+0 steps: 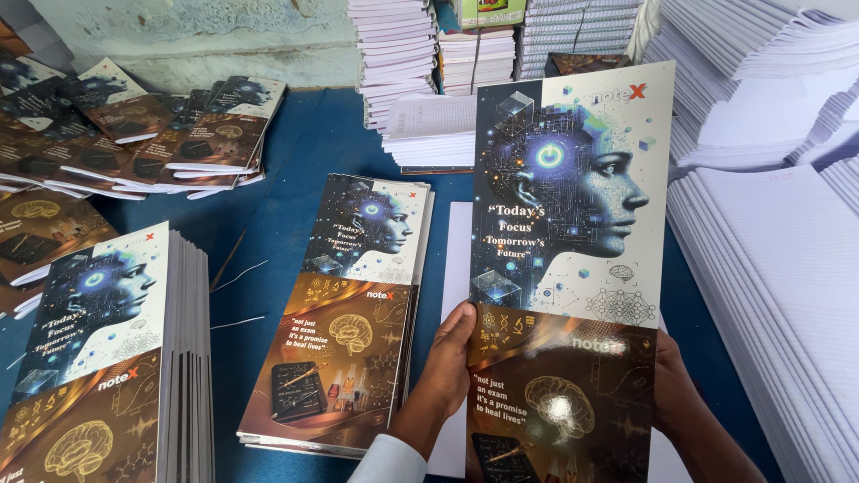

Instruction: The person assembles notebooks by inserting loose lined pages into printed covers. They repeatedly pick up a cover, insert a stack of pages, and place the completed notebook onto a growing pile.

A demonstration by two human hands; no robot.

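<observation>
The person holds a large printed cover sheet [568, 268] upright over the blue table [295, 161], right of centre in the view. The left hand [447, 362] grips its left edge low down, at about 8 o'clock on the sheet, fingers curled over the front. The right hand [673, 385] clasps the right edge at about 4 o'clock, mostly hidden behind the sheet, so its fingers cannot be seen.

The sheet looks light, thin and glossy; it stands flat, so it seems fairly stiff card, yet likely to bend or crease if pinched hard, and its sheen suggests a slippery face. Holding both long edges, as now, looks the safest grip.

At 9 o'clock from the sheet lies a stack of covers [344, 313]; at 7 o'clock in the view, a taller pile [116, 358]. White ruled paper stacks [769, 268] fill 3 o'clock, and fanned notebooks [161, 134] lie at 10 o'clock.
</observation>
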